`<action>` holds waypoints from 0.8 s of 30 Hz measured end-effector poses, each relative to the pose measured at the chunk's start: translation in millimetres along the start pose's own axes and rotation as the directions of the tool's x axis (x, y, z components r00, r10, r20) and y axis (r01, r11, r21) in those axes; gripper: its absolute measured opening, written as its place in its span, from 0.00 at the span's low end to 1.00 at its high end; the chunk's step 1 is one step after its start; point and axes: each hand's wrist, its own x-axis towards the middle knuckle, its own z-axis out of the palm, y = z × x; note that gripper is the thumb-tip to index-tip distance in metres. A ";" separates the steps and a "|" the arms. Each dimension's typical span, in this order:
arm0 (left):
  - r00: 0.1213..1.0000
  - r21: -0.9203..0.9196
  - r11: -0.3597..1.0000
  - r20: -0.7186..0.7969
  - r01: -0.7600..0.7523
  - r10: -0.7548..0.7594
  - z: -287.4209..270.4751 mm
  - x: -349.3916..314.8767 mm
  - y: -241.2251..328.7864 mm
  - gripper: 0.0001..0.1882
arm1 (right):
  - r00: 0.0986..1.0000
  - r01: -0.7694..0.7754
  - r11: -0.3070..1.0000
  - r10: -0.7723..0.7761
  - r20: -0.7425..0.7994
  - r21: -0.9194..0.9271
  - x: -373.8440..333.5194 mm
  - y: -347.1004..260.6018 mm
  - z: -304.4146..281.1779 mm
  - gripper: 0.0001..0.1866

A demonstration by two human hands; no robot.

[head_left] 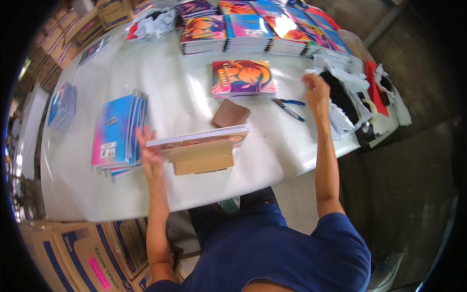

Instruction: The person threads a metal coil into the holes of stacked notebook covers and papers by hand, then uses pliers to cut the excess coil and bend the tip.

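Room: a workroom with brown cartons [46, 41] piled beyond the far left corner of the tabletop [78, 190], and more large boxes [90, 253] down on the floor below its near left corner.
Upright notebook: a spiral-bound notebook [198, 136] stands on its edge toward the middle of the near edge, with a bent piece of tan cardboard [202, 159] right against its near side.
Left hand: the left hand [152, 153] is loosely open with fingers spread, between that notebook's left end and the blue stack; from here I cannot tell whether it presses on the notebook.
Right hand: the right hand [317, 88] is lifted near the right edge, fingers curled in, by crumpled white plastic [343, 119]; I cannot tell whether it has hold of anything.
Blue stack: blue-and-pink notebooks [114, 129] lie piled toward the left, with a smaller pile [63, 106] near the left edge.
Middle: an orange-and-purple notebook [243, 78] lies flat, a brown block [231, 114] near it, and blue-handled pliers [290, 108] just to the right.
Far edge: tall rows of colourful notebooks [250, 31], beside a pale bundle of plastic [153, 25].
Right edge: a tape roll [370, 108] and a red piece [378, 92] among the wrapping.
Person: a dark blue shirt [272, 248] at the near edge.
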 end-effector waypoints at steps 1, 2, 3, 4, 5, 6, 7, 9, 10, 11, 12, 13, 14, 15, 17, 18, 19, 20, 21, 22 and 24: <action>1.000 -0.001 1.000 -0.029 0.002 -0.003 -0.6 0.3 9.7 0.56 | 0.995 -0.087 0.948 0.065 -0.080 -0.307 16.0 28.7 -11.3 0.09; 0.999 -0.005 1.000 -0.037 0.006 -0.006 -0.8 -0.5 14.4 0.55 | 0.995 -0.082 0.847 0.098 0.003 -0.525 21.7 58.7 -19.3 0.10; 0.999 -0.004 1.000 -0.049 0.007 -0.008 -1.8 -0.9 18.1 0.54 | 0.985 -0.054 0.704 0.153 0.077 -0.708 22.8 84.2 -21.7 0.13; 0.998 0.005 1.000 -0.070 0.010 -0.010 -2.4 -0.8 22.6 0.53 | 0.978 -0.029 0.709 0.165 0.126 -0.704 22.5 99.8 -19.1 0.14; 0.996 0.016 1.000 -0.083 0.011 -0.009 -2.2 -1.9 28.2 0.51 | 0.967 0.000 0.718 0.177 0.182 -0.696 22.2 104.5 -18.0 0.16; 0.995 0.026 1.000 -0.095 0.012 -0.010 -0.8 -2.2 33.0 0.49 | 0.939 0.008 0.731 0.230 0.258 -0.682 24.7 109.7 -17.5 0.13; 0.994 0.035 0.999 -0.106 0.014 -0.010 1.8 -0.9 36.1 0.48 | 0.938 0.056 0.728 0.197 0.287 -0.683 27.2 115.4 -19.0 0.12; 0.992 0.034 0.999 -0.126 -0.005 0.009 1.0 -1.4 42.9 0.45 | 0.927 0.159 0.731 0.120 0.354 -0.663 29.6 110.4 -15.0 0.10; 0.991 0.032 0.999 -0.136 -0.014 0.018 0.6 -1.3 45.7 0.43 | 0.936 0.190 0.729 0.067 0.345 -0.657 26.0 107.9 -14.8 0.07; 0.990 0.042 0.999 -0.137 -0.026 0.032 -0.6 -0.2 48.9 0.42 | 0.936 0.196 0.723 0.064 0.346 -0.663 24.7 104.1 -14.4 0.07; 0.989 0.053 0.998 -0.139 -0.038 0.045 -2.5 0.9 51.9 0.41 | 0.936 0.202 0.716 0.059 0.346 -0.668 23.8 100.2 -14.2 0.07; 0.988 0.063 0.997 -0.141 -0.050 0.059 -4.0 1.6 55.2 0.40 | 0.936 0.208 0.709 0.055 0.347 -0.674 24.1 96.5 -14.1 0.07; 0.988 0.068 0.996 -0.136 -0.059 0.067 -3.5 2.4 58.1 0.39 | 0.924 0.227 0.706 0.060 0.377 -0.670 25.6 98.2 -16.2 0.07; 0.989 0.074 0.995 -0.131 -0.067 0.076 -3.0 3.0 61.1 0.38 | 0.912 0.247 0.704 0.064 0.406 -0.666 29.7 100.0 -17.7 0.07; 0.987 0.089 0.993 -0.132 -0.081 0.092 -3.3 4.3 66.4 0.36 | 0.885 0.256 0.711 0.099 0.454 -0.655 36.5 101.3 -20.5 0.08; 0.985 0.099 0.991 -0.138 -0.086 0.099 -4.4 4.6 68.8 0.35 | 0.872 0.245 0.720 0.129 0.473 -0.649 40.6 101.3 -22.0 0.09; 0.984 0.109 0.990 -0.143 -0.091 0.107 -4.8 5.8 71.4 0.35 | 0.857 0.234 0.728 0.159 0.491 -0.644 44.1 101.2 -23.5 0.10; 0.983 0.130 0.986 -0.133 -0.108 0.125 -5.0 5.7 73.5 0.34 | 0.887 0.145 0.752 0.189 0.421 -0.643 43.6 101.4 -23.8 0.11; 0.982 0.150 0.981 -0.121 -0.124 0.143 -4.8 6.1 76.0 0.33 | 0.910 0.055 0.771 0.222 0.350 -0.634 41.5 101.8 -24.6 0.12; 0.981 0.169 0.976 -0.108 -0.141 0.160 -4.1 7.1 78.2 0.33 | 0.925 -0.036 0.785 0.259 0.277 -0.618 40.7 102.8 -25.8 0.13; 0.977 0.206 0.964 -0.090 -0.171 0.192 -0.4 9.5 81.4 0.32 | 0.976 0.083 0.838 0.041 0.214 -0.540 40.0 115.1 -40.7 0.15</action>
